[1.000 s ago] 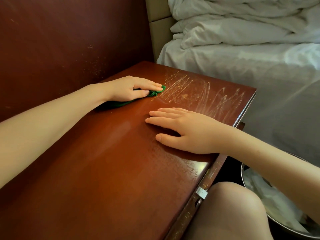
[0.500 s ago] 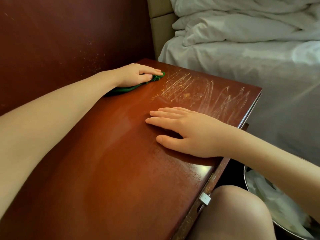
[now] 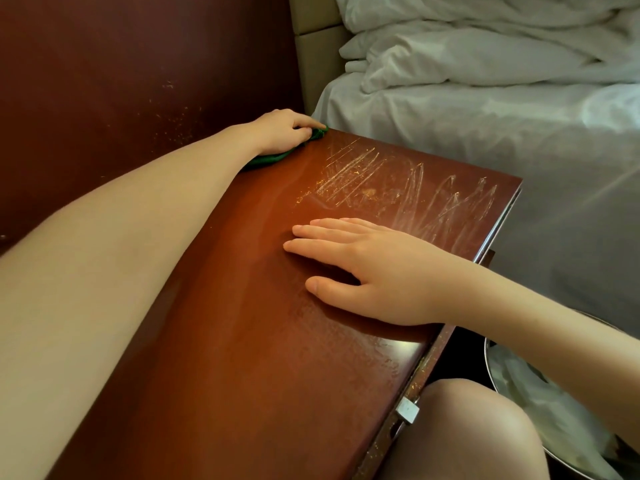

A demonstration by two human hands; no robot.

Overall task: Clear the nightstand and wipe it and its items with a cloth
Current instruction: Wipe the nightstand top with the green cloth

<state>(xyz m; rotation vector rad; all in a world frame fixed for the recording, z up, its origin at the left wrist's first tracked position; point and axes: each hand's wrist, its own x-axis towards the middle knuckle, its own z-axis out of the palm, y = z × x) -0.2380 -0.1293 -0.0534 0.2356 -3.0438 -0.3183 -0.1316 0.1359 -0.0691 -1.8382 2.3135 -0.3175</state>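
Observation:
The reddish-brown nightstand top [image 3: 221, 341] fills the middle of the head view, bare of items. Pale wipe streaks and golden specks [image 3: 398, 188] mark its far right part. My left hand [image 3: 280, 131] presses a green cloth [image 3: 266, 159] onto the far back corner of the top, beside the wall; most of the cloth is hidden under the hand. My right hand [image 3: 377, 271] lies flat, palm down with fingers together, on the top near its right edge, holding nothing.
A dark wooden wall panel [image 3: 121, 81] with golden specks stands behind the nightstand. A bed with rumpled white bedding [image 3: 485, 81] lies to the right. A round metal bin [image 3: 540, 410] with a white liner sits at lower right beside my knee [image 3: 474, 434].
My left hand has slid the green cloth away from me to the far back corner of the top. My right hand has stayed flat in place.

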